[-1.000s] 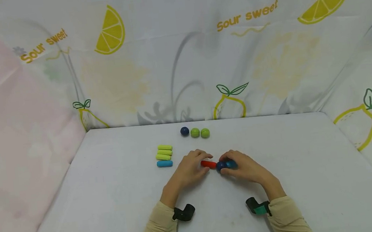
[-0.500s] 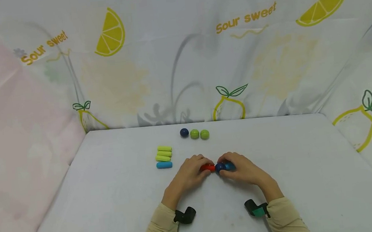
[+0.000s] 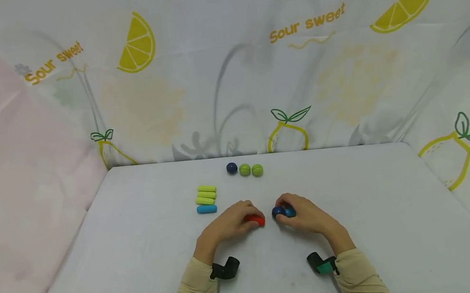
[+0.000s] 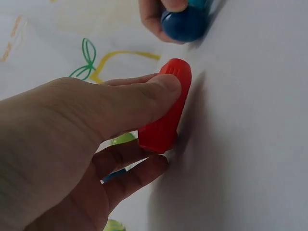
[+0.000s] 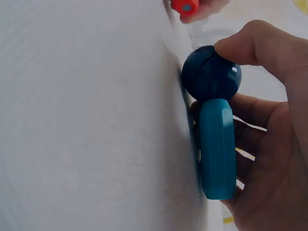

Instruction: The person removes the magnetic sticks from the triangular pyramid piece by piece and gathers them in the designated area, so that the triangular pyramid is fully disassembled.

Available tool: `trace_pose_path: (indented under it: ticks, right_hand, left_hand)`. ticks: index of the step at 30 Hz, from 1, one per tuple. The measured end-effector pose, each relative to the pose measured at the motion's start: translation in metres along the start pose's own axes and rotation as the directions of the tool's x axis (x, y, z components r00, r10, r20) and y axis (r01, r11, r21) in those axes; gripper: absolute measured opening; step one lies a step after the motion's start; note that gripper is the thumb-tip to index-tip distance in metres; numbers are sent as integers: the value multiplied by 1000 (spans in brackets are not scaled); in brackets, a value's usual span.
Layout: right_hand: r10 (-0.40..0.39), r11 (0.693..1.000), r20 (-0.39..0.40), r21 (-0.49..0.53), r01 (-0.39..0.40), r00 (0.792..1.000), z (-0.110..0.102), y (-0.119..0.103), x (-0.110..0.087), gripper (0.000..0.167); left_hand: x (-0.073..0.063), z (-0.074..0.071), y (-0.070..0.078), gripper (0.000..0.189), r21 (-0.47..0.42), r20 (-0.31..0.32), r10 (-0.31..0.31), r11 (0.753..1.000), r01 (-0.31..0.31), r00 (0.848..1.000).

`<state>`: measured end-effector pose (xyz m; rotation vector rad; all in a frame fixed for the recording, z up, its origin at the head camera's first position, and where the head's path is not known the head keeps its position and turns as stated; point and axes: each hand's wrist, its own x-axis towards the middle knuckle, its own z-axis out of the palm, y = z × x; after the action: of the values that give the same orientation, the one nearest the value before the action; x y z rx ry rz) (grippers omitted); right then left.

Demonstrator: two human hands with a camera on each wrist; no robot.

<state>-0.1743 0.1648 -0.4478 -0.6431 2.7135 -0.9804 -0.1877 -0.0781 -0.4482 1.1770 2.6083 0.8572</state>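
Note:
In the head view my left hand point(image 3: 234, 223) pinches a short red rod point(image 3: 260, 220) just above the white tabletop. The left wrist view shows the thumb across the faceted red rod point(image 4: 161, 134), with the fingers behind it. My right hand point(image 3: 306, 214) grips a dark blue ball point(image 3: 278, 212). A light blue rod point(image 5: 219, 149) adjoins that ball in the right wrist view, end against it. There the thumb presses the dark blue ball point(image 5: 211, 77), and the fingers pass behind. A small gap separates the red rod from the ball.
Several yellow-green rods point(image 3: 206, 195) lie side by side left of the hands, with another blue rod point(image 3: 206, 209) below them. Farther back, a dark blue ball point(image 3: 231, 168) and two green balls point(image 3: 251, 170) form a row. A printed cloth point(image 3: 227, 71) hangs behind the table.
The red rod met the dark blue ball earlier and now stands apart from it. My left hand closed round the rod and drew it left. The right hand has stayed nearly in place.

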Motion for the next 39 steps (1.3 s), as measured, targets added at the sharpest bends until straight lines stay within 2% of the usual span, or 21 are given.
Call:
trace_pose_path:
  ticks: [3, 5, 7, 11, 16, 22, 26, 31, 39]
  right_hand:
    - [6, 1000, 3, 6, -6, 1000, 0, 0, 0, 29]
    - [8, 1000, 11, 14, -8, 1000, 0, 0, 0, 30]
    - [14, 1000, 15, 19, -14, 1000, 0, 0, 0, 30]
    - [22, 1000, 16, 15, -22, 1000, 1, 0, 0, 30]
    - [30, 999, 19, 17, -30, 999, 0, -1, -1, 30]
    - [43, 999, 25, 21, -43, 999, -1, -1, -2, 31]
    - [47, 998, 28, 29, -48, 998, 0, 1, -2, 31]
    - [48, 998, 28, 40, -49, 998, 0, 2, -2, 31]
    - [49, 998, 38, 36, -50, 998, -2, 3, -2, 32]
  left_hand:
    - [-9, -10, -4, 19, -59, 0, -66, 996, 66, 998]
    - [-15, -16, -7, 20, -109, -3, -130, 986, 129, 992]
    - [-20, -22, -11, 20, -145, -13, -169, 975, 165, 986]
    - [-32, -33, -22, 17, -191, -59, -207, 963, 192, 977]
    - [-47, -45, -34, 15, -167, -130, -240, 962, 217, 962]
    - [-63, -54, -48, 16, -146, -166, -294, 951, 271, 941]
    - [-72, -59, -54, 16, -165, -183, -319, 942, 291, 930]
    - [-80, -62, -59, 15, -162, -206, -319, 943, 289, 925]
    - [-80, -56, -66, 17, -175, -212, -373, 924, 340, 903]
